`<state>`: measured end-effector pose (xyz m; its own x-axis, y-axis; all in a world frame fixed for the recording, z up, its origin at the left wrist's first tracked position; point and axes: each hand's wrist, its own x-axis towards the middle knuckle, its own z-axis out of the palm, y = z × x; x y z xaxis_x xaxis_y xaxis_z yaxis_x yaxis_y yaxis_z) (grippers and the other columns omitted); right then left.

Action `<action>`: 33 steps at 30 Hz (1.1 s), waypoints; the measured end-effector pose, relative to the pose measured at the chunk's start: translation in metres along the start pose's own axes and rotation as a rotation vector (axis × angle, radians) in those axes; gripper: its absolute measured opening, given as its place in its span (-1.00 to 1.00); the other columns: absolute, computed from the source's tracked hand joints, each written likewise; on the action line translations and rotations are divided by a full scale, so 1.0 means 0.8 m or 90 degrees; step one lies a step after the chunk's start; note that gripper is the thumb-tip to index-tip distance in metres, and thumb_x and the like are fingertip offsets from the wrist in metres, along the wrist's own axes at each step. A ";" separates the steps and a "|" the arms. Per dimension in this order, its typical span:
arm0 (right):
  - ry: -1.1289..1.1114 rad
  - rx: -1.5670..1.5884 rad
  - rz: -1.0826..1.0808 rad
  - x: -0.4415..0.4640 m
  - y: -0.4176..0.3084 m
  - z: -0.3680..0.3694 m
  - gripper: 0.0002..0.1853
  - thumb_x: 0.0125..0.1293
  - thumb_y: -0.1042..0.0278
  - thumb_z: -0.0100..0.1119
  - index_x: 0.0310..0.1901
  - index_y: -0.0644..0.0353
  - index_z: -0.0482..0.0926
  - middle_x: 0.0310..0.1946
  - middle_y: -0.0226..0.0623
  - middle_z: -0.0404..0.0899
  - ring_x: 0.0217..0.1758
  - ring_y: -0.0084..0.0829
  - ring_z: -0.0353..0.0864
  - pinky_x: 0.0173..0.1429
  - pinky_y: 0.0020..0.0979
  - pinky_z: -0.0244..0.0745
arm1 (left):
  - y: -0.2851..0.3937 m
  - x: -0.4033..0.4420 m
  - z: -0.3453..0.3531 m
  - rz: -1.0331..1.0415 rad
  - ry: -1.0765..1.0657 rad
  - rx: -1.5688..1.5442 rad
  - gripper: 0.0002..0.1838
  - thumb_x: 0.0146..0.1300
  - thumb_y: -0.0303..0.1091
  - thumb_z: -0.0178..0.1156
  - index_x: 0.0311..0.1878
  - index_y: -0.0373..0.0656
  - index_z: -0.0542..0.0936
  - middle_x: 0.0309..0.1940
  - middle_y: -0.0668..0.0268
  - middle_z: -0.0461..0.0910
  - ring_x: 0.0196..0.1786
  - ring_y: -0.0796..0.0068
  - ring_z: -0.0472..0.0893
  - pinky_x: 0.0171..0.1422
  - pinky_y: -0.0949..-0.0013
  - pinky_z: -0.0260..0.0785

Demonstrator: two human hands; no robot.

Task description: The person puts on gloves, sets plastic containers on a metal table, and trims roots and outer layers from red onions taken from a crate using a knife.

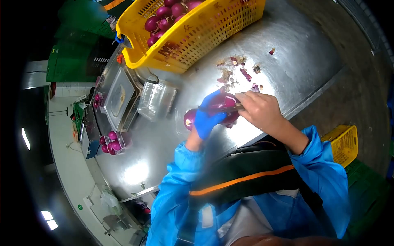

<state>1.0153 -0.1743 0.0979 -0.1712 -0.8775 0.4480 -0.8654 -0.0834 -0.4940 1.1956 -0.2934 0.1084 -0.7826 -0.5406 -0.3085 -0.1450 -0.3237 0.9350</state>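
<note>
My left hand [208, 119], in a blue glove, is closed around a red onion [225, 99] above the steel table. My bare right hand [261, 110] grips a knife [221, 109], its dark blade lying across the onion close to the gloved fingers. Just left of the glove, another red onion [189, 119] sits in what looks like a clear plastic tray [179, 128]. More purple onion surface shows below the blade, partly covered by my hands. Onion peelings and root ends [234, 61] lie scattered beyond my right hand.
A yellow crate [193, 39] of red onions stands at the far side. Stacked clear trays [156, 100] and a scale [130, 110] with a tray on it are at left, near a packed tray of onions [111, 143]. Another yellow crate [342, 145] is off the table at right.
</note>
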 end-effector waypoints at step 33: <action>-0.166 0.000 -0.131 0.023 0.020 -0.017 -0.72 0.06 0.28 0.41 -0.17 0.14 0.67 -0.46 -0.28 0.61 -0.44 -0.33 0.66 -0.35 -0.36 0.56 | -0.023 0.015 -0.011 0.047 -0.075 0.236 -0.44 0.24 -0.31 0.36 0.28 -0.24 0.46 0.14 0.19 0.57 0.20 0.39 0.54 0.32 0.31 0.39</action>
<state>0.9919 -0.1851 0.1085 0.1341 -0.9335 0.3324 -0.8696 -0.2717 -0.4123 1.1941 -0.3012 0.0862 -0.8602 -0.4520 -0.2360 -0.2775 0.0267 0.9604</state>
